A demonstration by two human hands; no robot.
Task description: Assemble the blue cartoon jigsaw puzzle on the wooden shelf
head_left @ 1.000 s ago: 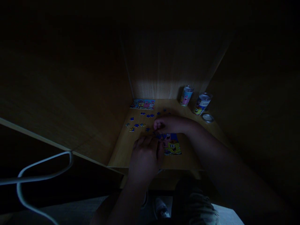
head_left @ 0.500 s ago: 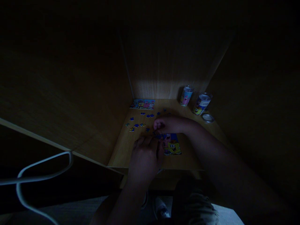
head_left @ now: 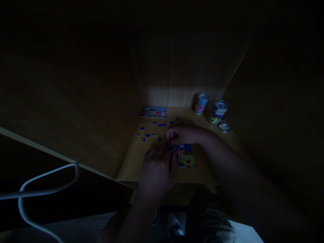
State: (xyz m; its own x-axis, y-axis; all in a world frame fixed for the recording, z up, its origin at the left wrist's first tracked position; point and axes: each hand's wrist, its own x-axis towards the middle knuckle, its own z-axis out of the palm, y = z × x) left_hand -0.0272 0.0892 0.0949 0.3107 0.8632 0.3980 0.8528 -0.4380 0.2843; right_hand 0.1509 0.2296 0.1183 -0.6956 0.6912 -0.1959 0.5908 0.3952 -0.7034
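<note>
1. The partly joined cartoon jigsaw, blue with pink and yellow figures (head_left: pixel 186 157), lies flat on the pale wooden counter (head_left: pixel 131 170), towards its near edge; its left part is covered by a hand.
2. The bare left hand (head_left: pixel 156 167) is palm down at the jigsaw's left side, the thumb over the printed surface. Its fingers are bent and close together, their tips in shadow; I cannot tell whether they pinch a piece.
3. The bare right hand (head_left: pixel 180 133) reaches in from the right, just beyond the jigsaw's far edge. Its fingers are curled inwards; the darkness hides whether anything is between them.
4. Just left of the right fingertips lies a small dark blue jigsaw piece (head_left: pixel 159 139).
5. Other loose blue and yellow jigsaw pieces (head_left: pixel 147 135) are scattered beyond the left hand, well apart from the jigsaw.
6. At the far left corner is a flat, rectangular, multicoloured cartoon picture (head_left: pixel 154 112).
7. At the far right stand a light blue and pink cylindrical can (head_left: pixel 201 105) and a dark blue, white and yellow cylindrical can (head_left: pixel 217 113), near each other. A round, silvery lid (head_left: pixel 224 127) lies just beside the second.
</note>
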